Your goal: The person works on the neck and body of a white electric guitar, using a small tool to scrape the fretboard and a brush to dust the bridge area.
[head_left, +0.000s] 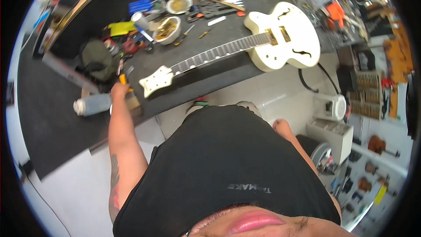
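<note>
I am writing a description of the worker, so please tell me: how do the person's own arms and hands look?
The left hand and right hand show no gloves. No sleeve covers either forearm. A dark and red tattoo marks the left arm. The person wears a black top with small pale lettering.

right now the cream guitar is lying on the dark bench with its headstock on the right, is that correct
Not quite: the head view shows the headstock on the left, near the left hand. The cream guitar does lie on the dark bench.
</note>
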Demonstrator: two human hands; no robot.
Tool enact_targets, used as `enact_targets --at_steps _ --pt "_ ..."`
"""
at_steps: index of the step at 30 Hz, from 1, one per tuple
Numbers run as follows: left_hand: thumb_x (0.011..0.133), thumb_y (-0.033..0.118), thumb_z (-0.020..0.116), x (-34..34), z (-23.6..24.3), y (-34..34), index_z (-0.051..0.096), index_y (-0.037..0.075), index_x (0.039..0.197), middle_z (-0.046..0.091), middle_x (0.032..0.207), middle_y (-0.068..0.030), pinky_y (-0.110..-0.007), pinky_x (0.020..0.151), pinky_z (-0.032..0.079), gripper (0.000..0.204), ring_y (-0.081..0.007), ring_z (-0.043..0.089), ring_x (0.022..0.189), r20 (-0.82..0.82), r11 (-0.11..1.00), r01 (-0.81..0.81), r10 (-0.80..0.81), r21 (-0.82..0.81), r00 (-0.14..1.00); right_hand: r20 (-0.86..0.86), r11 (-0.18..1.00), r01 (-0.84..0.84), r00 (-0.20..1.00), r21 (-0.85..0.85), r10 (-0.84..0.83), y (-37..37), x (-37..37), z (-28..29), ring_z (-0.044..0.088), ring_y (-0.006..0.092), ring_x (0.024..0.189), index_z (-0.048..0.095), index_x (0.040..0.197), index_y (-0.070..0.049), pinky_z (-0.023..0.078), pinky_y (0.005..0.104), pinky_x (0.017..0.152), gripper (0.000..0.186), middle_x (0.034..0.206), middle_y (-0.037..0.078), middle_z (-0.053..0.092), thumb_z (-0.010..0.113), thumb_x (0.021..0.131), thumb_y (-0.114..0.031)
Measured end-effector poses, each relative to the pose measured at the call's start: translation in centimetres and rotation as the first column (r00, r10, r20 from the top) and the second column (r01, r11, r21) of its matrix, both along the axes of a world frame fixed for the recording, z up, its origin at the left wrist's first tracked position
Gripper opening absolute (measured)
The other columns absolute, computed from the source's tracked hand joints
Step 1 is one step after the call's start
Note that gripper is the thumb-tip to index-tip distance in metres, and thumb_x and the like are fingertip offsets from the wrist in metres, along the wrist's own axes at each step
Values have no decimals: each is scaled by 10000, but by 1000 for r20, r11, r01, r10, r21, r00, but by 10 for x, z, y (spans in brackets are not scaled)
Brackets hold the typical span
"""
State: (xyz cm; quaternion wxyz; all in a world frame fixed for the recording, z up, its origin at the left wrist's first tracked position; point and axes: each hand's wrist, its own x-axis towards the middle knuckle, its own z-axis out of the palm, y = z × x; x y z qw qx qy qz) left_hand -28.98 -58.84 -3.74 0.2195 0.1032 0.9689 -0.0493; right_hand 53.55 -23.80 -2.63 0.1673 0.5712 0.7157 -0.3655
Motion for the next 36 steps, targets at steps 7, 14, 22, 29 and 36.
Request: enact_targets --at_steps 7,14,22,29,36 --pt "920 292 729 27 45 45 828 10 1212 804 1275 -291 -545 1057 596 418 -452 767 1246 -196 996 -67 76 50 978 -196 994 69 979 91 -50 65 -48 37 730 236 801 746 926 -8 573 407 761 160 840 132 759 593 939 -52" --pt "1098 265 743 131 152 47 790 23 1272 827 1035 -137 -433 894 602 302 -253 769 983 -250 698 171 12 696 968 -251 901 38 965 432 80 235 -83 136 766 401 1005 779 1047 -15 592 458 944 183 1012 221 788 635 948 -71" --pt "960 160 763 278 171 184 788 40 1187 784 1093 -74 -406 805 675 258 -211 778 977 397 641 -290 -26 711 917 -207 630 -160 859 760 468 427 -73 90 615 398 1481 706 1393 -53 507 477 1200 423 1660 237 587 711 1001 -213" --pt "956 145 773 292 168 230 795 49 1170 806 1094 -103 -403 814 677 236 -213 800 937 510 530 -428 -9 732 860 -125 795 -318 890 516 438 439 -81 40 383 503 1652 548 1618 -29 396 574 1314 785 1763 338 416 801 968 -388" --pt "924 144 788 307 170 293 784 29 1164 809 1105 -101 -430 786 684 266 -236 807 914 491 676 -322 -69 663 868 -55 807 -357 901 471 431 439 -85 48 267 591 1681 477 1689 -29 371 640 1319 954 1798 381 317 829 930 -487"
